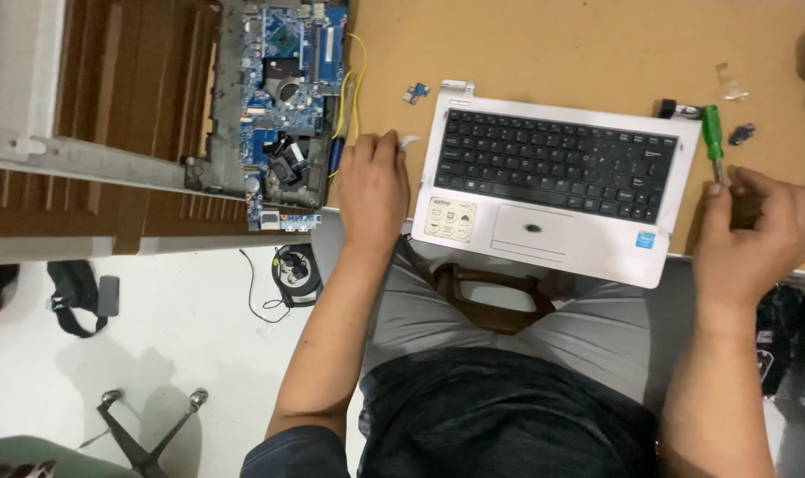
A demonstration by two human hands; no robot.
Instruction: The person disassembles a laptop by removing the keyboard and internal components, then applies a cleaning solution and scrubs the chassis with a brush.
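Hands: 2, left, right. Laptop keyboard deck, white: 1. Opened laptop base w/ blue motherboard: 1. Green-handled screwdriver: 1. Small blue circuit bit: 1. Yellow wires: approx. 2. Fan on floor: 1.

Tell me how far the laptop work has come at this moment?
Done: the keyboard deck lies apart from its base; the bare motherboard sits beside it, and a small part is out. In hand: the right hand holds a green screwdriver; the left hand rests at the deck's left edge. Left: the deck and motherboard are not joined.
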